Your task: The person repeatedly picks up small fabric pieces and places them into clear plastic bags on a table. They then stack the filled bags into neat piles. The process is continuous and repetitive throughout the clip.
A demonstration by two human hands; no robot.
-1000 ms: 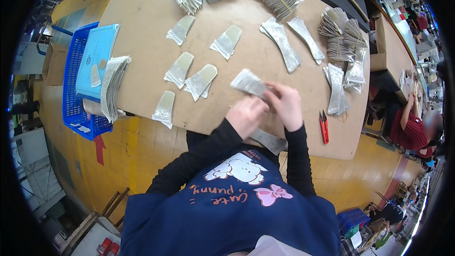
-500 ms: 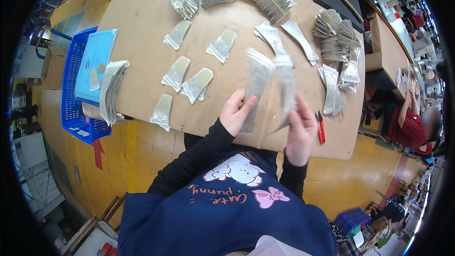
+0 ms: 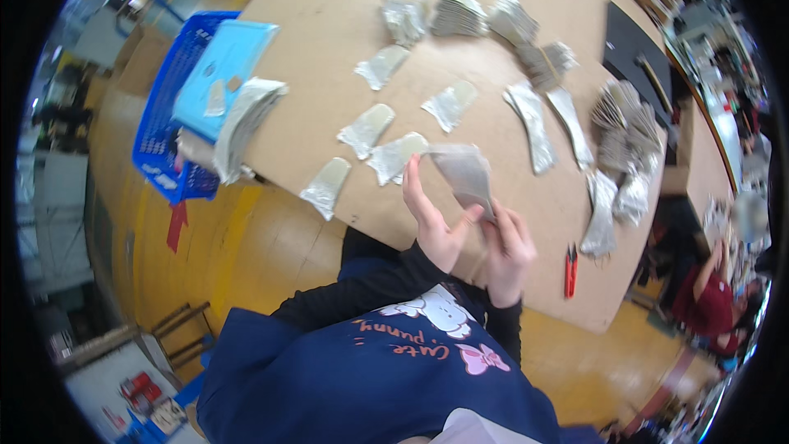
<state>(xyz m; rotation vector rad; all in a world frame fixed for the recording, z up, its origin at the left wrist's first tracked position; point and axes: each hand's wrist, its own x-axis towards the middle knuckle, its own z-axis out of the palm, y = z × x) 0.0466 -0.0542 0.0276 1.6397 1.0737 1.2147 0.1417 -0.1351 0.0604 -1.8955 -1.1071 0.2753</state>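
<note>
Hands: left hand (image 3: 434,222), right hand (image 3: 505,251) hold pouch (image 3: 464,173) | near table edge (image 3: 493,300)

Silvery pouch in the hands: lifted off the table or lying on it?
Lifted. The silvery pouch is pinched between the left hand and right hand, held above the brown table.

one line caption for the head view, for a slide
Both hands, left hand and right hand, hold a silvery pouch above the table.
</note>
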